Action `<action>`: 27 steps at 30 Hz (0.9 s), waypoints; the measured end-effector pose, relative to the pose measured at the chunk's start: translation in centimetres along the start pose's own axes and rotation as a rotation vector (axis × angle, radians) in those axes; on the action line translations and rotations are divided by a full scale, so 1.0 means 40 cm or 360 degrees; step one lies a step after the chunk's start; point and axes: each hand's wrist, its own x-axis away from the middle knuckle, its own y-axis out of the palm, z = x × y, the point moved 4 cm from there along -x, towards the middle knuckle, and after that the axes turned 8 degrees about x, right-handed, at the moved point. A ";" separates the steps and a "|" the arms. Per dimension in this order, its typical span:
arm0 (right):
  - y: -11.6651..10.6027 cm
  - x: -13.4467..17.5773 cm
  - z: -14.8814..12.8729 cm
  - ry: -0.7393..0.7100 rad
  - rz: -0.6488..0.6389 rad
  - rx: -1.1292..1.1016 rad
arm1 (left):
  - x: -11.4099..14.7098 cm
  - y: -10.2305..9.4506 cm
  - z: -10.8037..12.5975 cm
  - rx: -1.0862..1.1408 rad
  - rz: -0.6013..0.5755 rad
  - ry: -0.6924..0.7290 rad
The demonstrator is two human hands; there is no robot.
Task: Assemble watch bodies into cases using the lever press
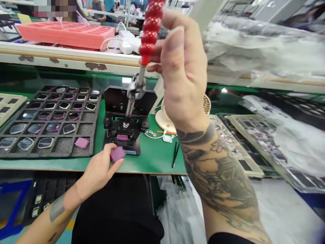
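My left hand (101, 166) pinches a small purple smartwatch case (117, 154) between thumb and fingers, just in front of the black hand press (124, 125). Another purple piece (122, 137) sits in the press, under its ram. My right hand (182, 67) is raised at the red ribbed lever handle (151, 28) of the press, fingers curled behind it and thumb pointing up. Left of the press, a dark foam tray (63, 146) holds several watch cases with glass faces in its compartments. A purple case (82, 142) lies tilted in its near right compartment.
Black tweezers (175, 154) and a white cable end (167, 137) lie on the green mat right of the press. Pale trays of parts (251, 166) stand farther right, some under plastic film. A pink foam tray (66, 35) rests on the shelf above. People are in the background.
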 end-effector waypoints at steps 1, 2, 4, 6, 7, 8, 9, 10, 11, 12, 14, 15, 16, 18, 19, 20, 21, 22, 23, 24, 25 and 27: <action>0.008 -0.002 -0.014 -0.0067 0.0043 -0.0014 | -0.007 -0.008 0.006 -0.0115 0.0047 0.0109; 0.011 0.010 -0.022 -0.0123 0.0124 -0.0010 | -0.013 -0.015 0.009 -0.0200 0.0095 0.0208; 0.011 0.076 -0.024 -0.0186 0.0355 0.0056 | -0.020 -0.024 0.009 -0.0265 0.0192 0.0328; 0.014 0.193 -0.007 -0.0214 0.0513 0.0140 | -0.014 -0.032 0.006 -0.0205 0.0319 0.0419; 0.019 0.262 0.007 -0.0232 0.0523 0.0183 | -0.007 -0.035 0.006 -0.0147 0.0377 0.0473; 0.030 0.332 0.023 -0.0254 0.0456 0.0204 | 0.001 -0.038 0.006 -0.0086 0.0425 0.0519; 0.048 0.397 0.051 -0.0137 0.0293 0.0201 | 0.010 -0.041 0.005 -0.0025 0.0458 0.0554; 0.067 0.457 0.081 -0.0005 0.0118 0.0212 | 0.017 -0.045 0.005 0.0031 0.0473 0.0575; 0.088 0.508 0.107 0.0073 -0.0037 0.0275 | 0.022 -0.049 0.003 0.0078 0.0467 0.0577; 0.110 0.547 0.130 0.0130 -0.0191 0.0354 | 0.025 -0.053 0.002 0.0110 0.0458 0.0572; 0.161 0.587 0.168 0.0127 -0.0455 0.0539 | 0.027 -0.063 0.000 0.0137 0.0468 0.0583; 0.188 0.590 0.184 0.0101 -0.0574 0.0615 | 0.026 -0.068 0.000 0.0138 0.0482 0.0596; 0.213 0.584 0.199 0.0084 -0.0673 0.0671 | 0.025 -0.071 -0.002 0.0135 0.0496 0.0606; 0.252 0.558 0.226 0.0119 -0.0797 0.0739 | 0.024 -0.075 -0.005 0.0124 0.0517 0.0615; 0.263 0.544 0.238 0.0164 -0.0825 0.0752 | 0.024 -0.076 -0.008 0.0109 0.0512 0.0607; 0.270 0.533 0.246 0.0218 -0.0831 0.0756 | 0.024 -0.076 -0.010 0.0085 0.0506 0.0592; 0.270 0.525 0.249 0.0266 -0.0812 0.0751 | 0.025 -0.075 -0.013 0.0051 0.0498 0.0572; 0.266 0.523 0.248 0.0299 -0.0774 0.0734 | 0.024 -0.074 -0.014 0.0003 0.0491 0.0548; 0.258 0.526 0.241 0.0319 -0.0723 0.0698 | 0.022 -0.071 -0.015 -0.0065 0.0487 0.0520; 0.247 0.534 0.231 0.0329 -0.0663 0.0645 | 0.018 -0.067 -0.014 -0.0149 0.0487 0.0493; 0.232 0.546 0.217 0.0343 -0.0589 0.0585 | 0.010 -0.061 -0.011 -0.0245 0.0486 0.0472; 0.197 0.577 0.189 0.0379 -0.0448 0.0478 | -0.019 -0.037 0.001 -0.0450 0.0454 0.0441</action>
